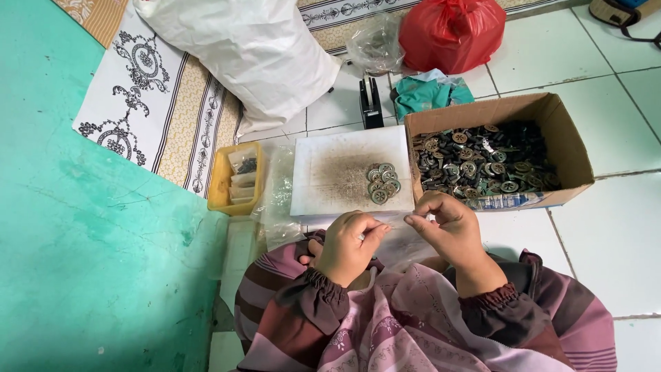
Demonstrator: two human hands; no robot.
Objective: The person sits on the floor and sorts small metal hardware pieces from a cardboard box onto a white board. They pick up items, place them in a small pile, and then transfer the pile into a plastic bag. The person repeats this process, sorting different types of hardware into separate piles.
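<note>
- The left hand [346, 246] and the right hand [447, 231] are raised close together just over the near edge of the flat white board with a dusty grey-brown stain [323, 180], which lies on the white tiled floor [613, 234].
- Both hands have their fingers curled in, thumb and forefinger tips pinched toward each other. Whatever sits between them is too small to make out, so I cannot tell whether either hand really grips a piece.
- A small heap of round metal buttons with green-tinged rims [383, 182] rests on the board's right half, just beyond the hands.
- To the right, touching the board's edge, stands an open brown cardboard box full of dark and metallic round buttons [482, 165].
- Left of the board is a yellow plastic tray holding small clear packets [236, 178].
- Judgement: the step looks like fine fingertip work on a single small piece, between box and heap. The next move would call for a steady pinch and a short reach forward to the heap or the box.
</note>
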